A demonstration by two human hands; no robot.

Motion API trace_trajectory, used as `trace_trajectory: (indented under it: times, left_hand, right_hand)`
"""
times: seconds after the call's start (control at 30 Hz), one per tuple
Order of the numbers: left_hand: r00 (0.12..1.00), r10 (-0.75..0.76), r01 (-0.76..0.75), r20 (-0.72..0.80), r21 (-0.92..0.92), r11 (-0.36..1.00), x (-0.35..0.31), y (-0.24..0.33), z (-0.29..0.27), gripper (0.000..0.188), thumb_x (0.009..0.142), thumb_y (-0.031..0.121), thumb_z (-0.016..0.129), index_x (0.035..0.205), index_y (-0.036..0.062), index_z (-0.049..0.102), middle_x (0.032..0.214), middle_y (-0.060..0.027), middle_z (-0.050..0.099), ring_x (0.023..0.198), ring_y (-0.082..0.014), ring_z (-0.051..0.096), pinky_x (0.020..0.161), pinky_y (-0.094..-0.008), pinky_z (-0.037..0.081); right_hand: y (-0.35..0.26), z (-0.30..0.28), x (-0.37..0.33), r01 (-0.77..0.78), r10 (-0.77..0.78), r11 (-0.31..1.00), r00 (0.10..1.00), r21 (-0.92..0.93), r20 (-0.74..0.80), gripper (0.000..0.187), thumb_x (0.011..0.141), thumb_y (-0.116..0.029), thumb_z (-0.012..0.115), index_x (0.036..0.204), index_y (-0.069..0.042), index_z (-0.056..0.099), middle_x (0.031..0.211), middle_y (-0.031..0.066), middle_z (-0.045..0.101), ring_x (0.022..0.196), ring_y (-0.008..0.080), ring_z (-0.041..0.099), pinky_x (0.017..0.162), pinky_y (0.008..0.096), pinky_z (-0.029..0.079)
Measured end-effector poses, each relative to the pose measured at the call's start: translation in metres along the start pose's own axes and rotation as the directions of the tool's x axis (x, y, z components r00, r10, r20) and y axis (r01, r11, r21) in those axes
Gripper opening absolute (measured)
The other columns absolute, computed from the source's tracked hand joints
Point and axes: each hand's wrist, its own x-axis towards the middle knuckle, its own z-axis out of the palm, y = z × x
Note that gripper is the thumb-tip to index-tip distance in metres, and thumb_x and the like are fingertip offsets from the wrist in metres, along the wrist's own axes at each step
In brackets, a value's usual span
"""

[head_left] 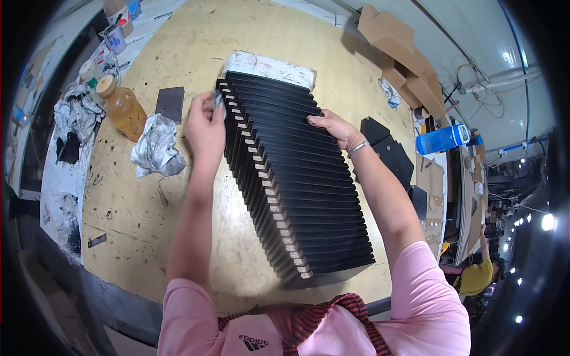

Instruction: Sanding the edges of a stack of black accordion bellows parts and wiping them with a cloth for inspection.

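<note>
The bare left hand (205, 124) partly hides a small grey piece (217, 98); the distant yellow-shirted co-worker (478, 277) is too small for detail.

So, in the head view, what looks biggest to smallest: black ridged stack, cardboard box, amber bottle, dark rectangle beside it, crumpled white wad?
1. Black ridged stack
2. Cardboard box
3. Amber bottle and crumpled white wad: too alike to rank
4. Dark rectangle

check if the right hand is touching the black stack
Touching: the head view shows the right hand with its thumb on the right edge of the black stack.
</note>
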Motion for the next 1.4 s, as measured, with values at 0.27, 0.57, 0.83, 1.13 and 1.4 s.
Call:
trace_trajectory:
  times: [0.27, 0.57, 0.83, 1.13, 1.4]
  left_hand:
    - [0.968, -0.211, 0.175, 0.138, 0.238, 0.955, -0.026, -0.065, -0.02, 0.019, 0.088, 0.005, 0.069, 0.106, 0.0049, 0.064, 0.086, -0.0107, 0.071, 0.08, -0.022, 0.07, 0.073, -0.035, 0.054]
    - [0.979, -0.146, 0.082, 0.142, 0.38, 0.921, -0.014, -0.056, -0.012, 0.025, 0.086, 0.009, 0.07, 0.11, 0.0076, 0.063, 0.098, -0.0123, 0.069, 0.086, -0.0289, 0.068, 0.077, -0.0381, 0.053]
    - [0.993, 0.113, -0.116, 0.03, 0.33, 0.937, 0.027, -0.026, 0.008, 0.027, 0.087, 0.0, 0.064, 0.113, 0.009, 0.063, 0.095, -0.0105, 0.069, 0.082, -0.0243, 0.065, 0.076, -0.0354, 0.051]
    - [0.997, 0.062, -0.067, 0.041, 0.113, 0.991, 0.049, -0.021, 0.003, 0.024, 0.087, 0.003, 0.065, 0.111, 0.0094, 0.065, 0.098, -0.0137, 0.068, 0.089, -0.0309, 0.068, 0.078, -0.0399, 0.052]
    - [0.998, -0.011, -0.016, 0.068, 0.377, 0.926, 0.036, -0.052, -0.009, 0.02, 0.088, 0.009, 0.068, 0.108, 0.0091, 0.066, 0.092, -0.0129, 0.074, 0.084, -0.0309, 0.072, 0.075, -0.0404, 0.053]
  right_hand:
    - [-0.014, 0.024, -0.027, 0.325, -0.569, 0.711, 0.787, -0.623, -0.239, 0.079, 0.096, -0.038, 0.066, 0.152, 0.007, 0.032, 0.156, 0.0254, 0.037, 0.144, 0.0305, 0.04, 0.118, 0.0366, 0.031]
    - [-0.001, 0.063, -0.01, 0.018, -0.62, 0.056, 0.784, -0.998, -0.021, 0.092, 0.091, -0.059, 0.058, 0.152, 0.004, 0.03, 0.16, 0.0245, 0.028, 0.151, 0.0365, 0.024, 0.122, 0.0483, 0.023]
    - [0.0, 0.067, -0.003, 0.026, -0.626, 0.037, 0.78, -0.999, -0.003, 0.093, 0.091, -0.06, 0.057, 0.152, 0.005, 0.032, 0.16, 0.0239, 0.029, 0.15, 0.0362, 0.024, 0.121, 0.0479, 0.024]
    - [-0.002, 0.067, -0.003, 0.001, -0.62, 0.013, 0.785, -1.0, -0.007, 0.093, 0.09, -0.06, 0.057, 0.152, 0.005, 0.031, 0.16, 0.0235, 0.028, 0.15, 0.0364, 0.025, 0.121, 0.0477, 0.024]
    - [0.003, 0.059, -0.005, -0.017, -0.628, 0.014, 0.778, -1.0, -0.022, 0.094, 0.09, -0.06, 0.058, 0.152, 0.005, 0.031, 0.16, 0.0233, 0.028, 0.15, 0.0364, 0.025, 0.122, 0.0474, 0.024]
